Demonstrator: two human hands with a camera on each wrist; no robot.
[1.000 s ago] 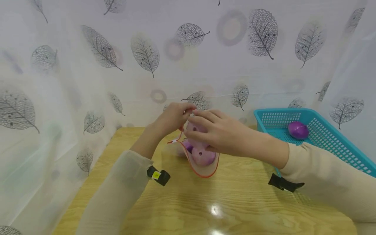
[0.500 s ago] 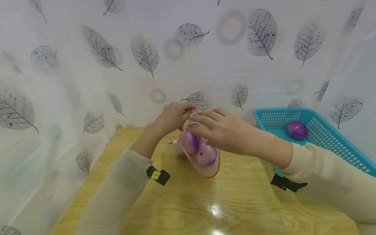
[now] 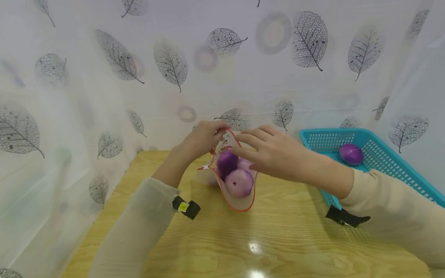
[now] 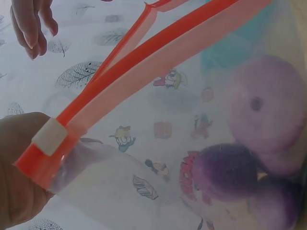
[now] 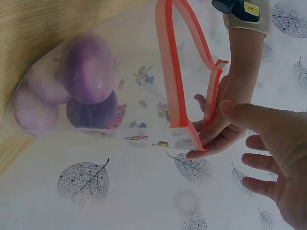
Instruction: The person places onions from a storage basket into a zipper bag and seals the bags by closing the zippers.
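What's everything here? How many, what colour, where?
Table: one, yellowish wood, below
Leaf-print sheeting: number unclear, white, behind
Basket: one, teal, right
Zip bag: one, clear, red-edged, over the table
Slider: one, white, bag's corner
Bagged round things: at least four, purple, inside
Loose round thing: one, purple, in basket
Sleeves: two, cream, left and right
Straps: two, black, sleeve ends
Left hand: one, gripping bag's edge
Right hand: one, near bag's mouth

the bag [image 5: 144,57] is thin, cloudy plastic, its edging [image 5: 173,72] and slider [image 4: 49,136] smooth plastic. the balls [image 3: 239,183] look smooth, softly glossy; the table [image 3: 222,231], shiny wood grain; the basket [image 3: 399,170], perforated plastic; the sleeves [image 3: 135,227], matt cloth.
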